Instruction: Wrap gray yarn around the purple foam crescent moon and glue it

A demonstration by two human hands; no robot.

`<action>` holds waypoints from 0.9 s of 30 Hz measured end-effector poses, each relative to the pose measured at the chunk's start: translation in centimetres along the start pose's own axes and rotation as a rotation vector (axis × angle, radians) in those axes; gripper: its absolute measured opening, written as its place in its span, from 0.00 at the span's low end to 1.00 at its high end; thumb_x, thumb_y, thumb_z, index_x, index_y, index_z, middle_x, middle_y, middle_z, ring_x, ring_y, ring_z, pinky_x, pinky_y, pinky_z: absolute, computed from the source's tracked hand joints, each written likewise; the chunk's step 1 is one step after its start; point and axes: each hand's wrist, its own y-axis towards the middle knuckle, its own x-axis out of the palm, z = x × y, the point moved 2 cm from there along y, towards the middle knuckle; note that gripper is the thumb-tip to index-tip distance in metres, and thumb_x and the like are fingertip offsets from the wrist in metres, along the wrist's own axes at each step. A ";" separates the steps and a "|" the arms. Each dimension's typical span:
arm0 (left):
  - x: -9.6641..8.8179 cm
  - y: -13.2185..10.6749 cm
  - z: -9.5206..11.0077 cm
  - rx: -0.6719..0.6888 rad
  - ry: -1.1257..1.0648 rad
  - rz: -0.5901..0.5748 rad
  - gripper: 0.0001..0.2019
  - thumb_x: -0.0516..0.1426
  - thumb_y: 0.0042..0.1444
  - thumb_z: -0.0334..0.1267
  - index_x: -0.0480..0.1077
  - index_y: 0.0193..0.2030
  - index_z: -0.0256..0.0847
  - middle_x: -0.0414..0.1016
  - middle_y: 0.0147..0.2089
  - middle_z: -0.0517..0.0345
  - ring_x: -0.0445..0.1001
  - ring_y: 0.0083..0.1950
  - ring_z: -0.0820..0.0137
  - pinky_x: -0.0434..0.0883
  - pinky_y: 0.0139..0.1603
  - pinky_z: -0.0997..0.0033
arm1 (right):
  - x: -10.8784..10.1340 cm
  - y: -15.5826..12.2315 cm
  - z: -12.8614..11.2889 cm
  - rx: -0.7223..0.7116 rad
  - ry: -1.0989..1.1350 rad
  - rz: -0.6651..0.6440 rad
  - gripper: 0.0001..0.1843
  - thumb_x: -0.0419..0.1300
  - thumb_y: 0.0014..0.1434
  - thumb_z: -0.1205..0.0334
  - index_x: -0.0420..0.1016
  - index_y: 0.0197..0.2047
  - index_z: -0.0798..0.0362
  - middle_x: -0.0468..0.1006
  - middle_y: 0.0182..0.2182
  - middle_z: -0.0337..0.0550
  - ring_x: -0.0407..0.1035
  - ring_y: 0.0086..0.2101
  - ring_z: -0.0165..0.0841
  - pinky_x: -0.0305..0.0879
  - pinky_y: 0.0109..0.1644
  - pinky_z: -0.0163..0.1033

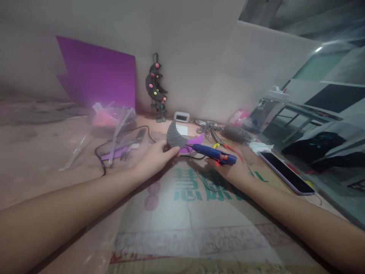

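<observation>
My left hand (165, 154) pinches a crescent wrapped in grey yarn (174, 136) between thumb and fingers. A blue glue gun (212, 153) with a small red light is gripped in my right hand (226, 165). Its nozzle points left and meets, or nearly meets, the lower edge of the crescent; which one I cannot tell. Just behind the nozzle a piece of purple card (196, 144) shows. A loose strand of grey yarn runs down below the crescent. Most fingers of my right hand are hidden behind the gun.
A finished-looking moon ornament with pompoms (155, 85) hangs against the wall, beside purple card sheets (105, 74). A small digital clock (181, 117), pliers (218, 139), a yarn skein (235, 133) and a phone (286, 173) lie around. Glue sticks (115, 140) and a black cord (99, 156) are left. Printed cardboard (176, 224) covers the front.
</observation>
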 end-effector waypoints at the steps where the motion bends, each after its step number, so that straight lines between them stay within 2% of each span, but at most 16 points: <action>1: 0.0 0.0 -0.1 0.001 -0.002 -0.002 0.11 0.58 0.56 0.44 0.66 0.33 0.38 0.71 0.28 0.60 0.69 0.27 0.73 0.66 0.29 0.73 | 0.0 0.0 0.0 0.002 0.003 -0.009 0.15 0.63 0.54 0.50 0.67 0.25 0.49 0.69 0.20 0.35 0.63 0.22 0.31 0.59 0.27 0.37; 4: 0.0 0.1 -0.2 0.002 -0.008 -0.007 0.11 0.58 0.56 0.44 0.66 0.33 0.37 0.71 0.29 0.60 0.69 0.27 0.73 0.66 0.30 0.72 | 0.0 0.1 0.1 0.013 0.020 -0.025 0.14 0.63 0.54 0.50 0.68 0.25 0.49 0.69 0.20 0.35 0.64 0.22 0.31 0.60 0.28 0.37; 11: 0.1 0.1 -0.1 -0.005 -0.012 -0.020 0.11 0.58 0.56 0.43 0.66 0.32 0.37 0.71 0.28 0.59 0.69 0.28 0.73 0.66 0.30 0.72 | -0.2 0.2 0.0 0.042 -0.008 0.026 0.14 0.64 0.52 0.50 0.67 0.25 0.49 0.69 0.20 0.35 0.65 0.22 0.32 0.60 0.26 0.37; 27: 0.0 -0.1 -0.1 0.019 0.027 -0.023 0.11 0.57 0.57 0.44 0.67 0.33 0.37 0.71 0.29 0.59 0.70 0.28 0.73 0.67 0.31 0.72 | -0.5 0.6 -0.2 0.066 -0.066 0.010 0.15 0.63 0.52 0.48 0.69 0.25 0.50 0.72 0.21 0.38 0.67 0.24 0.34 0.61 0.27 0.38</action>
